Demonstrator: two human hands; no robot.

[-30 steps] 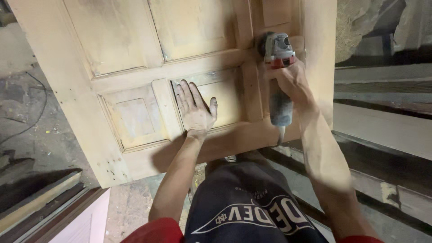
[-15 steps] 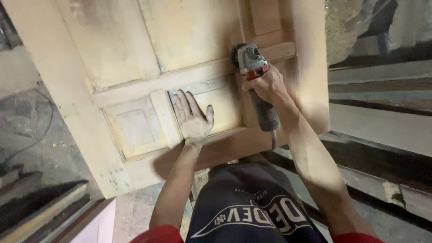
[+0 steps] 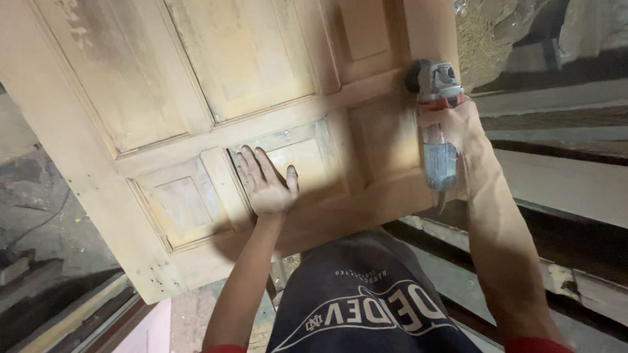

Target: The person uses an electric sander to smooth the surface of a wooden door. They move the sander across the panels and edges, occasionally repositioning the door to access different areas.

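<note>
While the right hand (image 3: 458, 124) is wrapping its grip tight around the grey angle grinder (image 3: 437, 124), the disc end is sitting at the right edge of the wooden panelled door (image 3: 216, 85); risk: the disc is running off that edge and kicking, or gouging the stile; the left hand (image 3: 265, 180), fingers spread flat on a lower panel, is bracing the door alone, so the door may be shifting; the cord isn't visible.
</note>
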